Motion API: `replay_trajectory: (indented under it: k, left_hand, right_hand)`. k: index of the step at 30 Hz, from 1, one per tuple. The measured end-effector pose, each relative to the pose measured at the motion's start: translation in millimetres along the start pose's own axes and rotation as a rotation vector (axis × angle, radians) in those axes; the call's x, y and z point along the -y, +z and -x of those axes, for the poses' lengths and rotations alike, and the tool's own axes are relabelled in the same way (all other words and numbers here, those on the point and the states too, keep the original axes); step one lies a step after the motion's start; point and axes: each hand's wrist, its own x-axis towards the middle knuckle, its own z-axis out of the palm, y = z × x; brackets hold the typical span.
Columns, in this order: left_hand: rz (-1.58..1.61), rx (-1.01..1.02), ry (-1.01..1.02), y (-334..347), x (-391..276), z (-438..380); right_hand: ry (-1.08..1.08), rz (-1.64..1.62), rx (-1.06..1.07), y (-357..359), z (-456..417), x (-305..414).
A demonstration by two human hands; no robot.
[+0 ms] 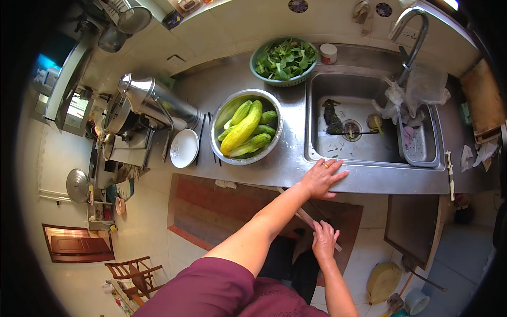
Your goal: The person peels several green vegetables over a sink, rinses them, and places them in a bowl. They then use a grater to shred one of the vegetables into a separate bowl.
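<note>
My left hand point(321, 179), with a ring on one finger, rests flat on the front edge of the steel countertop point(293, 174), fingers spread. Just beyond its fingertips lies the sink point(356, 152), with dark wet scraps point(332, 119) beside its drain. Lower down, my right hand point(325, 239) has its fingers over the pale edge of what looks like an open cabinet door point(304, 216) under the counter. To the left of the sink stands a steel bowl point(277, 132) of large yellow-green cucumbers point(243, 128). Behind it, a green basket point(291, 82) holds leafy greens point(286, 58).
A white bowl point(184, 148), dark chopsticks point(201, 138) and a steel kettle point(158, 97) stand left. A curved faucet point(412, 43) rises behind the sink; plastic bags point(427, 85) hang by it. A white-handled peeler or knife point(450, 174) lies at the right counter edge. A mat point(206, 206) covers the floor.
</note>
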Motion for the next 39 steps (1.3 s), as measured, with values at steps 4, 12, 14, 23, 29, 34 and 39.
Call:
replay_trajectory:
  k: [4,12,14,23,29,34,39]
  left_hand:
    - [-0.05,0.025,-0.018,-5,-3,-1]
    - [-0.1,-0.228,-0.235,12,-58,30]
    - [0.011,-0.319,-0.305,7,-95,64]
    - [0.258,0.021,-1.354,12,-200,436]
    - [0.482,-0.359,-1.685,46,-167,489]
    - [0.43,-0.32,-1.416,-30,-127,358]
    - [0.422,-0.516,-1.219,-46,-26,326]
  right_hand:
    - [0.148,0.07,-0.121,-24,7,-30]
    - [0.237,0.352,-0.517,-199,51,-280]
    - [0.51,0.526,-0.515,-232,80,-357]
    - [0.894,0.111,-0.276,-212,103,-459]
    - [0.77,-0.002,-0.284,-129,82,-391]
    - [1.026,-0.672,0.034,-118,9,-281]
    - [0.891,-0.61,0.082,-109,-12,-230]
